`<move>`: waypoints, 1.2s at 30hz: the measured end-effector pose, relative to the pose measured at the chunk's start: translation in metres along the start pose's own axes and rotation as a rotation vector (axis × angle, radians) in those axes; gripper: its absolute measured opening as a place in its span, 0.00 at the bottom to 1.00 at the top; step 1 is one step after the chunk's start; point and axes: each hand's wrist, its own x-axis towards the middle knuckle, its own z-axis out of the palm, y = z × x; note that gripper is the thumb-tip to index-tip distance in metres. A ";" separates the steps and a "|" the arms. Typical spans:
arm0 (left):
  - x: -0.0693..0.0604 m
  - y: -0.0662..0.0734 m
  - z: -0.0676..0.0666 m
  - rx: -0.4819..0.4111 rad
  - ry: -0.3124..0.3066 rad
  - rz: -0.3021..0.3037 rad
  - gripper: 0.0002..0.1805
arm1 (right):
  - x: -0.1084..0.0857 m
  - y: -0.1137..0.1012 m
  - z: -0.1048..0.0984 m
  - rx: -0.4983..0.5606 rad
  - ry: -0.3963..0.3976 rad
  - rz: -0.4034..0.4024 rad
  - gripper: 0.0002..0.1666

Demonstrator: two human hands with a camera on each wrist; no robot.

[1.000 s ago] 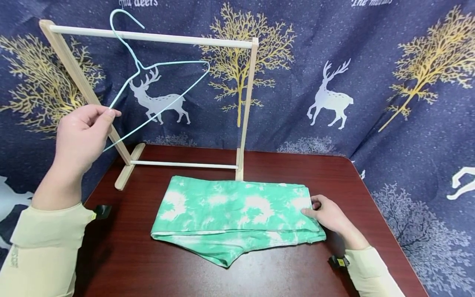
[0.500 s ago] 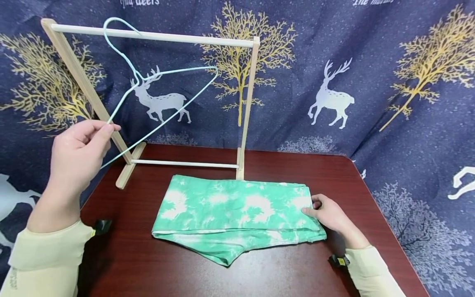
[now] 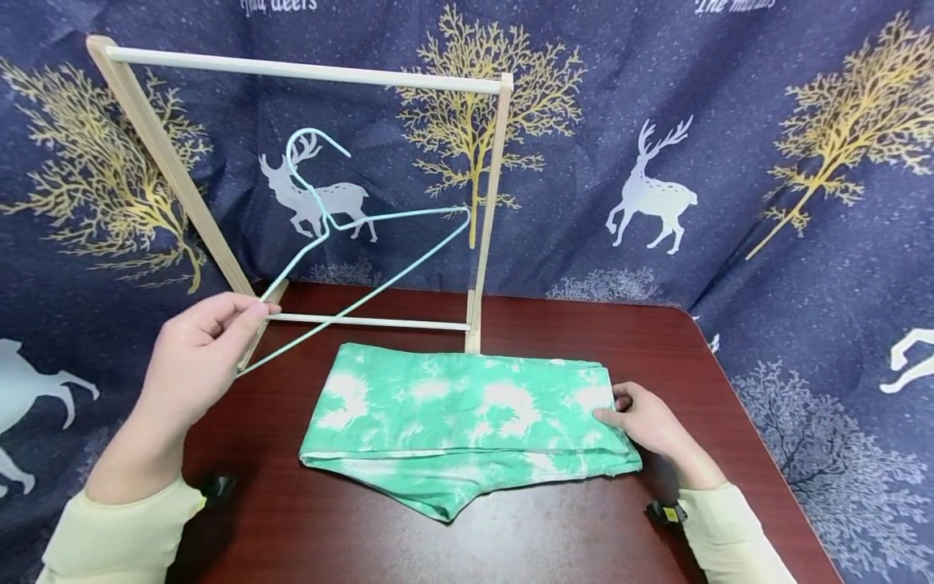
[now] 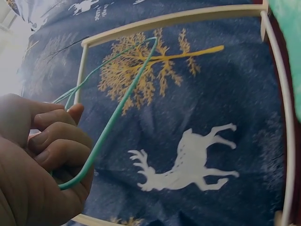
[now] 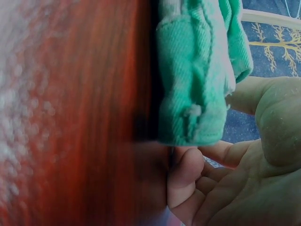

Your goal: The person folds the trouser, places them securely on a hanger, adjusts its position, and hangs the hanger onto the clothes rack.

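My left hand point(image 3: 200, 357) pinches a pale mint wire hanger point(image 3: 326, 223) by one sloping arm, between thumb and fingers. The hanger is held in the air in front of the rack, hook upward. In the left wrist view its bottom wire point(image 4: 110, 125) passes by my curled fingers point(image 4: 63, 148). A folded pair of green-and-white tie-dye trousers point(image 3: 452, 405) lies flat on the table, crotch point toward me. My right hand point(image 3: 649, 418) pinches their right end, thumb on top. In the right wrist view the other fingers point(image 5: 186, 174) curl below the trousers' layered edge point(image 5: 190, 89).
A wooden rack point(image 3: 314, 66) with a white top rail and a low crossbar stands at the back left of the dark red table point(image 3: 584, 535). Behind hangs a navy cloth point(image 3: 569, 195) with deer and trees. A small black device point(image 3: 666, 513) sits at each wrist.
My left hand has lowered the hanger and brought it to the right, from in front of the top rail to above the low crossbar. The right hand and trousers have stayed put.
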 end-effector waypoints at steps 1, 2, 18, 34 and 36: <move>-0.003 -0.001 0.003 -0.024 -0.016 -0.001 0.07 | 0.000 0.000 0.000 0.000 0.001 0.000 0.40; -0.006 -0.002 0.005 -0.041 -0.033 -0.001 0.08 | 0.000 0.000 0.000 -0.001 0.002 0.001 0.40; -0.038 0.003 0.033 -0.140 -0.197 -0.002 0.08 | -0.005 -0.008 -0.006 -0.051 0.007 0.008 0.41; -0.055 0.010 0.091 -0.242 -0.447 -0.101 0.10 | -0.028 -0.119 -0.003 0.104 0.148 -0.275 0.23; -0.056 0.012 0.100 -0.250 -0.472 -0.103 0.11 | -0.025 -0.133 0.002 0.131 0.130 -0.309 0.22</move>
